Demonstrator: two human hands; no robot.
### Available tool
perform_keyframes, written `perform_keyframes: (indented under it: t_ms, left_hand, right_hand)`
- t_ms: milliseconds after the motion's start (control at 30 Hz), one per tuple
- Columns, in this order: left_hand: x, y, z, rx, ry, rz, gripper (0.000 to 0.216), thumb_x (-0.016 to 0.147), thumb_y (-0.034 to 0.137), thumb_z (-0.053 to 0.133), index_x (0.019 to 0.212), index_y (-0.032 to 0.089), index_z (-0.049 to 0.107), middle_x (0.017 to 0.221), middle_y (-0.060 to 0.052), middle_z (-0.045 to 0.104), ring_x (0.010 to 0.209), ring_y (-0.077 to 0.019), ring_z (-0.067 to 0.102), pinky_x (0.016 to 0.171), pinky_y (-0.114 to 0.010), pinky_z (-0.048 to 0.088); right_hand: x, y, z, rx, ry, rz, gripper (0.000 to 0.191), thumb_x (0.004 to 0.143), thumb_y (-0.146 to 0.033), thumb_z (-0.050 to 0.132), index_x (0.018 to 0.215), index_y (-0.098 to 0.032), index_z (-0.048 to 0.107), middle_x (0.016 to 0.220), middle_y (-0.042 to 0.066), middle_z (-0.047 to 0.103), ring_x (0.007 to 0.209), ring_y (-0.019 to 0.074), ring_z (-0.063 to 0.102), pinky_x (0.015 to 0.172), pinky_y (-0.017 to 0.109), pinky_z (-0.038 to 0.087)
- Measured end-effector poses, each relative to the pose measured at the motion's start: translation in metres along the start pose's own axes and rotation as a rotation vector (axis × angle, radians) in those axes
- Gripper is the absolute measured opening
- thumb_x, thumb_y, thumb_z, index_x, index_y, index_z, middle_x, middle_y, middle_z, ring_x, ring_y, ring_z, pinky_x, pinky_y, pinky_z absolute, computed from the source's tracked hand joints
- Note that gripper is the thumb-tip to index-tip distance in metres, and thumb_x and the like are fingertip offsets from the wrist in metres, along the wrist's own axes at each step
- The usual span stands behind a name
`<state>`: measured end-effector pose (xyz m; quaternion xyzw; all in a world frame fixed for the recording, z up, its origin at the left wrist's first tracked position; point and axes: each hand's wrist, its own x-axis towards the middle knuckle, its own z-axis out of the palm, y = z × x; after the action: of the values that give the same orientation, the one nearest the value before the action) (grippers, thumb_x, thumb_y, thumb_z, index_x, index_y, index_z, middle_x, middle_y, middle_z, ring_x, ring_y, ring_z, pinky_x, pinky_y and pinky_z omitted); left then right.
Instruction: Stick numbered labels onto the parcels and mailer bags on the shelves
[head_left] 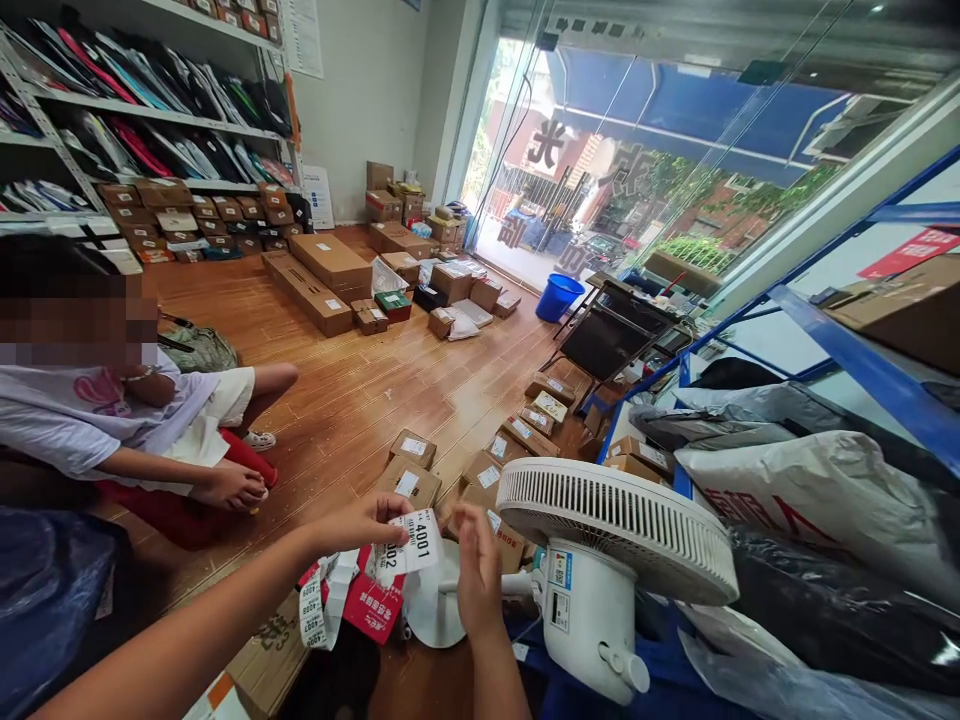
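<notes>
My left hand (367,522) pinches a strip of white number labels (412,545) printed 4001 and holds it up in front of me. My right hand (476,570) is raised just right of the strip, fingers upright and close together, fingertips near the label's edge; whether it touches the strip I cannot tell. Below the strip lie a red and white packet (371,605) and a curling roll of more labels (313,610). A white fan (615,540) tilted on its side sits directly right of my hands.
Another person (112,410) sits on a red stool at left. Small cardboard parcels (411,480) lie on the wooden floor ahead; larger boxes (330,262) are stacked farther back. Blue shelving (847,350) with grey and black bags stands at right. A blue bucket (559,296) is by the glass door.
</notes>
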<state>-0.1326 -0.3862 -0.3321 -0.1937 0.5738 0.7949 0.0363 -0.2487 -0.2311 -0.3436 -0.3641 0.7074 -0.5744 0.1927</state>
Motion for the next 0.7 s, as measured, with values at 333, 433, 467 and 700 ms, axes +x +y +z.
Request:
perform_keyframes:
  t_ms: [333, 433, 467, 700]
  left_hand:
    - [-0.004, 0.016, 0.007, 0.211, -0.034, 0.057, 0.031, 0.071, 0.047, 0.065, 0.070, 0.016, 0.059, 0.058, 0.005, 0.046, 0.055, -0.0089, 0.035, 0.051, -0.022, 0.024]
    - [-0.002, 0.017, 0.017, 0.236, 0.021, 0.104, 0.037, 0.070, 0.052, 0.066, 0.069, 0.016, 0.060, 0.059, 0.005, 0.044, 0.057, -0.0090, 0.032, 0.052, -0.022, 0.023]
    - [-0.001, 0.018, 0.021, 0.229, 0.035, 0.113, 0.041, 0.068, 0.056, 0.067, 0.067, 0.016, 0.059, 0.057, 0.006, 0.043, 0.056, -0.0087, 0.031, 0.052, -0.022, 0.023]
    - [-0.001, 0.020, 0.035, 0.074, 0.192, 0.117, 0.061, 0.052, 0.077, 0.062, 0.056, 0.018, 0.045, 0.048, 0.008, 0.036, 0.044, -0.0055, 0.028, 0.045, -0.021, 0.023]
  right_hand:
    - [0.017, -0.011, 0.009, 0.072, -0.345, 0.015, 0.041, 0.088, -0.051, 0.045, 0.066, -0.017, 0.052, 0.058, -0.004, 0.044, 0.056, 0.0096, 0.037, 0.051, 0.023, 0.030]
    - [0.014, -0.014, 0.008, 0.081, -0.340, 0.008, 0.044, 0.090, -0.051, 0.040, 0.065, -0.017, 0.051, 0.057, -0.004, 0.042, 0.056, 0.0100, 0.036, 0.050, 0.023, 0.029]
    - [0.013, -0.014, 0.009, 0.101, -0.326, 0.007, 0.045, 0.089, -0.053, 0.040, 0.063, -0.018, 0.050, 0.056, -0.004, 0.041, 0.055, 0.0102, 0.035, 0.050, 0.024, 0.028]
    - [0.004, -0.014, 0.013, 0.222, 0.080, 0.026, 0.048, 0.084, -0.060, 0.044, 0.057, -0.021, 0.042, 0.054, -0.004, 0.037, 0.052, 0.0108, 0.033, 0.049, 0.025, 0.030]
